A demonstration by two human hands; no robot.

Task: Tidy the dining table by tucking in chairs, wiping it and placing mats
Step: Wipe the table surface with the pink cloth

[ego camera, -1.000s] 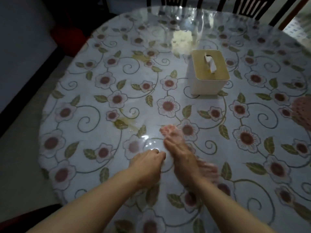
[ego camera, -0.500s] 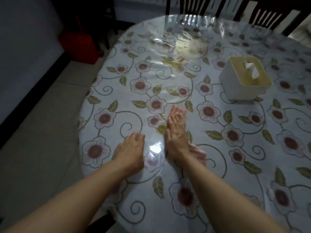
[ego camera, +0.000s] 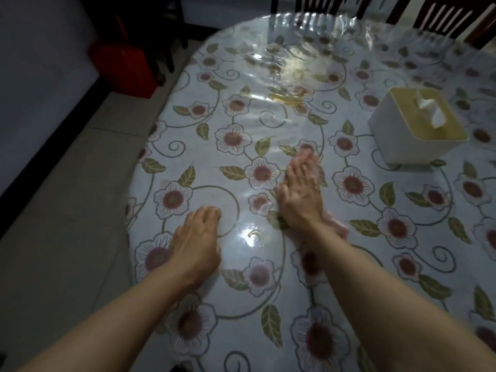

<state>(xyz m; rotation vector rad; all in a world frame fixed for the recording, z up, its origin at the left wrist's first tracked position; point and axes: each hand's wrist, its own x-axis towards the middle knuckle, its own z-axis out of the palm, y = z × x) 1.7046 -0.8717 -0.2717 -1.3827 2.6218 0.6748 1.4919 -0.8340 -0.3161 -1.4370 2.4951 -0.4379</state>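
Two bare forearms, no sleeves in view, left hand (ego camera: 195, 238), right hand (ego camera: 300, 196), slim fingers (ego camera: 296, 167)

We reach both bare forearms forward, our left hand (ego camera: 194, 241) resting palm down with fingers loosely bent, our right hand (ego camera: 299, 191) ahead of it, pressing flat with fingers straight and together.

Pink cloth (ego camera: 338, 227) mostly hidden under right hand (ego camera: 300, 191); its fingers (ego camera: 304, 162) motion-blurred. Chairs (ego camera: 440, 14) cut off at top edge. Counter (ego camera: 204, 162) runs off right & near edges.
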